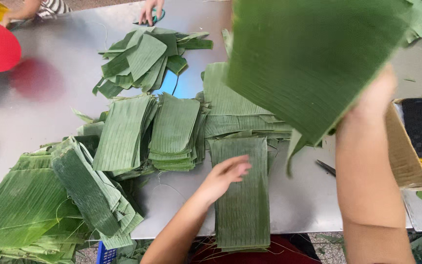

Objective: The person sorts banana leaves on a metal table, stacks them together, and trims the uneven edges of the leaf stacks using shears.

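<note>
Two hands share the work: your left hand, open and flat, should keep pinning the stack beneath it while your right hand, gripping a raised leaf, lowers it squarely on top.

Table: grey, shiny metal table
On it: stacks of cut green banana-leaf strips — loose leaf pile beyond
Right edge: open brown cardboard box

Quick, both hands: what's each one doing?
Left hand: open, flat on the leaf stack.
Right hand: closed on a big leaf, raised.
</note>
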